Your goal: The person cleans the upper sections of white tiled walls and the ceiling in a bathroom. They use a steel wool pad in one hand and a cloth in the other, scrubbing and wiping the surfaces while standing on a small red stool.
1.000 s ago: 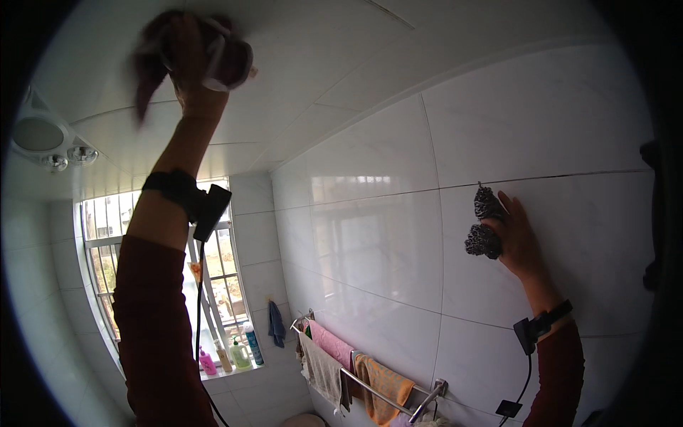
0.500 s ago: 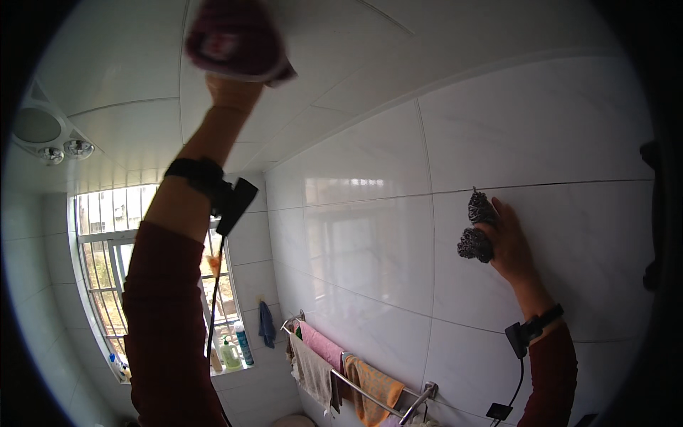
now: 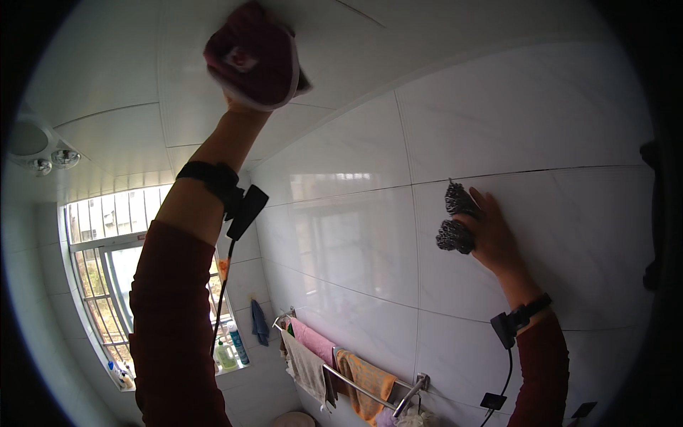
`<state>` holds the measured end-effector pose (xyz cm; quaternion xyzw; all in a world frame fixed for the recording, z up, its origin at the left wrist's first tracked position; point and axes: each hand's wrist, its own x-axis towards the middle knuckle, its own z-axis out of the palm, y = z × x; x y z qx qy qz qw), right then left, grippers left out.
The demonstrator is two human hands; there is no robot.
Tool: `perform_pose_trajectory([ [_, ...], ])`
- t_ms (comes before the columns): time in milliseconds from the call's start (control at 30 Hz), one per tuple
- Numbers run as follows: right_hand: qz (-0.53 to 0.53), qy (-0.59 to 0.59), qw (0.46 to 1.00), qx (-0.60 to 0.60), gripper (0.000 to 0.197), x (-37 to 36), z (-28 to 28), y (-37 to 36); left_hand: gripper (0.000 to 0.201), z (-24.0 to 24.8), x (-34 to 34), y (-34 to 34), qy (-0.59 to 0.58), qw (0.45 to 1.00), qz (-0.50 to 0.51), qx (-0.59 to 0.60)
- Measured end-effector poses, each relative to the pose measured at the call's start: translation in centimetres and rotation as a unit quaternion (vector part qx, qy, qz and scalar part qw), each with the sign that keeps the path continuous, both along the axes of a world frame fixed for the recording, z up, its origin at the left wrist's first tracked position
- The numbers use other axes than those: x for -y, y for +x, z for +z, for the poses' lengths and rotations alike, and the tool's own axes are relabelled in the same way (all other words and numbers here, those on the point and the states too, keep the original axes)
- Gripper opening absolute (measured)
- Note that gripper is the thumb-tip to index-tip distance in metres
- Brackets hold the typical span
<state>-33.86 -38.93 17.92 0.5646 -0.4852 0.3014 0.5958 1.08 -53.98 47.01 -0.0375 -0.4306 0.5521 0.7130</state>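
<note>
My left arm reaches up to the ceiling panels [image 3: 121, 78]. In my left hand [image 3: 245, 105] is a dark maroon cloth [image 3: 263, 60] with a pale edge, held against or close under the ceiling; it covers most of my fingers. On the right, my right hand [image 3: 491, 238] is at the white tiled wall [image 3: 484, 121], its fingers closed on a dark grey metal scouring pad [image 3: 455, 237]. The pad bulges out on both sides of my thumb. Black straps with small devices and cables sit on both wrists.
Below, a metal towel rack [image 3: 359, 384] on the wall carries several towels [image 3: 366, 381]. A barred window [image 3: 107, 277] is at the left, with bottles [image 3: 226, 354] on its sill. A blue cloth [image 3: 259, 324] hangs beside it. A ceiling lamp unit [image 3: 39, 146] is at far left.
My left hand with the maroon cloth has moved right and a little down in the picture. The right hand and scouring pad show slightly farther left, as the whole view has shifted too.
</note>
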Motion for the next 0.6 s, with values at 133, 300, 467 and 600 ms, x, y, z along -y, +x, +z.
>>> perform_pose_trajectory([
  [133,0.003,-0.018,1.0,-0.013,0.031,0.4,-0.1,-0.2,0.043,-1.1,-0.2,-5.2,-0.012,0.992,0.123,0.02],
  [300,0.011,-0.035,0.999,-0.017,0.031,0.5,-0.3,-0.2,0.039,-2.4,0.7,-3.2,0.08,0.974,0.212,0.024],
  [467,0.025,-0.03,0.999,-0.03,0.032,0.1,-0.1,-0.1,0.03,-0.5,0.6,1.7,-0.027,0.999,0.033,0.005],
  [600,0.033,-0.019,0.999,-0.019,0.034,0.1,0.2,0.1,0.059,-0.4,1.4,-3.7,0.019,0.985,0.167,-0.048],
])
